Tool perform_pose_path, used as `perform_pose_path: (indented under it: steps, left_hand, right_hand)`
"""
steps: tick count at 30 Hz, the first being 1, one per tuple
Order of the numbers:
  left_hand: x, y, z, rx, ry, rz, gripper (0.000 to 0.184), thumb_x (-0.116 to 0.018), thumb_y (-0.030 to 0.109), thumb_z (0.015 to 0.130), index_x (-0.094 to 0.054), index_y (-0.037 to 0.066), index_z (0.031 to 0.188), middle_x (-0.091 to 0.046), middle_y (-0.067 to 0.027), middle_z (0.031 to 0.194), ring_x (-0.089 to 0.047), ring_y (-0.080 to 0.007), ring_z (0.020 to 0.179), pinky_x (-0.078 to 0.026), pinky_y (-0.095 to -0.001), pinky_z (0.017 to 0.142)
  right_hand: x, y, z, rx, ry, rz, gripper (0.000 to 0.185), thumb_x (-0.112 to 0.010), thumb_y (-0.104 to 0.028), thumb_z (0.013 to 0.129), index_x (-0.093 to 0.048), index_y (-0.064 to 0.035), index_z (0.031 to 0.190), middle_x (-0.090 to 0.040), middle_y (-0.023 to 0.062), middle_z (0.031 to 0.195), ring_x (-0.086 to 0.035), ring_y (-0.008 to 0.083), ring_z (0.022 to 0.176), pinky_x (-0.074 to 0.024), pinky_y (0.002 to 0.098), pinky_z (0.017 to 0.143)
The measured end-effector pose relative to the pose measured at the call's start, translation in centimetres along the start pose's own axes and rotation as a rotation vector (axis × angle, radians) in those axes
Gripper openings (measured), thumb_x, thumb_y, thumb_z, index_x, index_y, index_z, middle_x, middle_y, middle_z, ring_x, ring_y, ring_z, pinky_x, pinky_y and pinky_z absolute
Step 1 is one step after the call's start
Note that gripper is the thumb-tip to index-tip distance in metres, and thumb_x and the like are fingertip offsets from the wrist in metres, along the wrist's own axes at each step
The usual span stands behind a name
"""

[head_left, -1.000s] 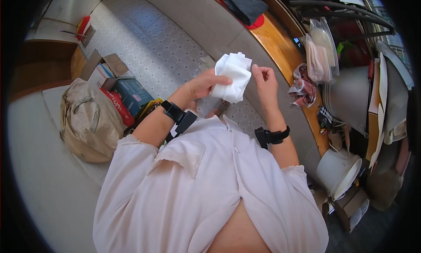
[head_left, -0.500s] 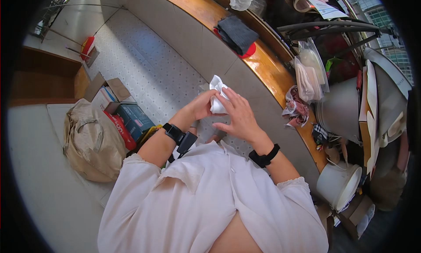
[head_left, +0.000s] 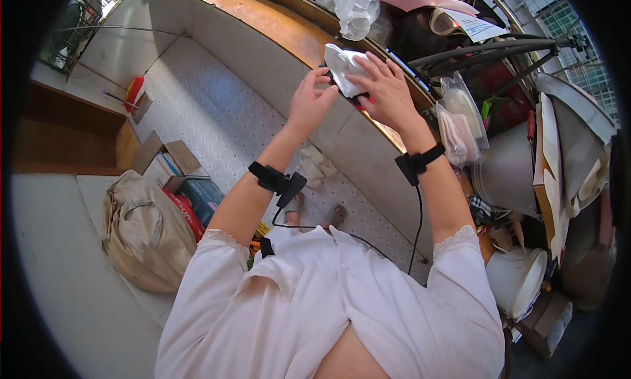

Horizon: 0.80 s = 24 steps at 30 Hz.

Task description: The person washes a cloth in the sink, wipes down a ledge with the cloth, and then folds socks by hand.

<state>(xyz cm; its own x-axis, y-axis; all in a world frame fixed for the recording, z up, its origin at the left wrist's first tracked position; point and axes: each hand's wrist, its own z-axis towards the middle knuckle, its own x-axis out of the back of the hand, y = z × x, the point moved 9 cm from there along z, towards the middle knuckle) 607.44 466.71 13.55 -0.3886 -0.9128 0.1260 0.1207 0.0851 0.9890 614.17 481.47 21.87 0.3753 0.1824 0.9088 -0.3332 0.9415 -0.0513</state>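
A folded white cloth [head_left: 346,64], perhaps a small garment, is over the wooden ledge in front of me. My right hand [head_left: 386,89] holds it from the right, fingers across its side. On the left, my left hand [head_left: 311,102] has its thumb and fingers apart, the fingertips close to the cloth's edge; whether they touch it I cannot tell. Beneath the cloth, a dark folded cloth and a bit of a red thing show, mostly hidden.
The wooden ledge [head_left: 282,25] runs diagonally, with plastic-wrapped items [head_left: 458,133], a large metal pot [head_left: 509,165] and a white bucket [head_left: 516,280] along the right. To the left are a beige bag [head_left: 144,231] and an open cardboard box [head_left: 181,157]. A cable [head_left: 419,234] hangs from my right wrist strap.
Both hands have moved forward from near my body to the ledge, taking the white cloth over the dark folded one. My left hand has come away from its hold, while the right has closed on the cloth.
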Motion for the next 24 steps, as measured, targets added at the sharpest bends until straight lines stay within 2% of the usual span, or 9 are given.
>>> perform_pose_path:
  steps: [1,2,4,7,12,14,16,22,24]
  left_hand:
    - [-0.3,1.4,0.3,-0.091,0.051,0.212,0.054,-0.069,0.013,0.095,-0.055,0.006,0.146,-0.056,-0.0133,0.149,-0.063,-0.0275,0.128,-0.054,-0.0397,0.098]
    - [-0.4,1.5,0.9,-0.095,0.043,0.211,0.054,-0.069,0.013,0.095,-0.055,0.006,0.146,-0.056,-0.0133,0.149,-0.063,-0.0275,0.128,-0.054,-0.0397,0.098]
    - [-3.3,5.3,0.6,-0.621,0.012,0.742,0.063,-0.068,0.012,0.091,-0.052,0.008,0.152,-0.052,-0.0117,0.156,-0.054,-0.0318,0.139,-0.046,-0.0454,0.109]
    - [-5.5,5.0,1.8,-0.689,-0.041,0.711,0.071,-0.067,0.011,0.09,-0.046,0.01,0.158,-0.049,-0.0107,0.16,-0.049,-0.0344,0.144,-0.039,-0.0483,0.116]
    - [-6.7,1.5,3.1,-0.564,-0.09,0.708,0.074,-0.065,0.011,0.092,-0.041,0.013,0.162,-0.048,-0.0113,0.162,-0.048,-0.0315,0.146,-0.042,-0.0483,0.114]
    - [-6.8,1.2,2.7,-0.592,-0.071,0.789,0.076,-0.068,0.014,0.09,-0.042,0.016,0.162,-0.047,-0.0109,0.163,-0.048,-0.0327,0.145,-0.043,-0.0487,0.112]
    - [-6.6,1.4,3.0,-0.572,-0.049,0.785,0.079,-0.071,0.016,0.088,-0.042,0.018,0.162,-0.046,-0.0104,0.163,-0.048,-0.0336,0.145,-0.042,-0.0488,0.112]
    - [-6.4,3.1,3.5,-0.537,-0.039,0.818,0.098,-0.083,0.023,0.078,-0.037,0.021,0.164,-0.043,-0.0093,0.164,-0.042,-0.0352,0.148,-0.035,-0.0492,0.117]
    - [-7.7,1.9,3.3,-0.482,-0.154,1.009,0.106,-0.089,0.034,0.076,-0.034,0.024,0.166,-0.036,-0.0085,0.168,-0.033,-0.0343,0.155,-0.032,-0.0517,0.12]
  right_hand:
    - [-2.7,1.8,-0.1,-0.05,-0.082,-0.02,0.06,-0.073,-0.009,0.079,-0.066,-0.0231,0.137,-0.053,0.0055,0.159,-0.044,0.0292,0.151,-0.0354,0.0514,0.12]
    - [-3.8,2.7,0.3,-0.058,-0.08,-0.025,0.06,-0.073,-0.009,0.079,-0.066,-0.0231,0.137,-0.053,0.0055,0.159,-0.044,0.0292,0.151,-0.0354,0.0514,0.12]
    - [-4.4,4.4,0.8,-0.102,-0.058,0.061,0.063,-0.071,-0.014,0.08,-0.063,-0.0182,0.142,-0.051,0.007,0.16,-0.04,0.0305,0.154,-0.0342,0.0504,0.122]
    - [-4.5,3.8,1.1,-0.103,0.03,0.19,0.061,-0.067,-0.009,0.08,-0.062,-0.0089,0.141,-0.053,0.0104,0.158,-0.04,0.034,0.153,-0.034,0.0506,0.122]
    - [-0.4,2.8,-2.3,-0.199,0.233,0.224,0.04,-0.07,-0.009,0.08,-0.074,-0.0126,0.119,-0.06,0.0125,0.148,-0.048,0.0334,0.146,-0.0386,0.0491,0.118]
    - [1.1,2.8,-5.8,-0.385,0.354,0.367,0.033,-0.07,-0.005,0.08,-0.076,-0.0127,0.112,-0.066,0.0091,0.136,-0.057,0.0315,0.134,-0.0431,0.0464,0.11]
    - [2.0,1.5,-9.6,-0.401,0.325,0.255,0.027,-0.07,-0.001,0.08,-0.077,-0.0114,0.105,-0.071,0.0049,0.122,-0.063,0.0296,0.121,-0.0458,0.0444,0.103]
    - [3.1,2.3,-22.5,-0.719,0.268,0.273,0.025,-0.067,0.001,0.083,-0.078,-0.0121,0.102,-0.075,0.0034,0.115,-0.066,0.0271,0.114,-0.0464,0.0415,0.102]
    - [3.2,2.8,-25.9,-0.823,0.283,0.267,0.031,-0.066,0.006,0.085,-0.08,-0.0121,0.106,-0.077,0.0083,0.116,-0.068,0.028,0.115,-0.0456,0.0405,0.109]
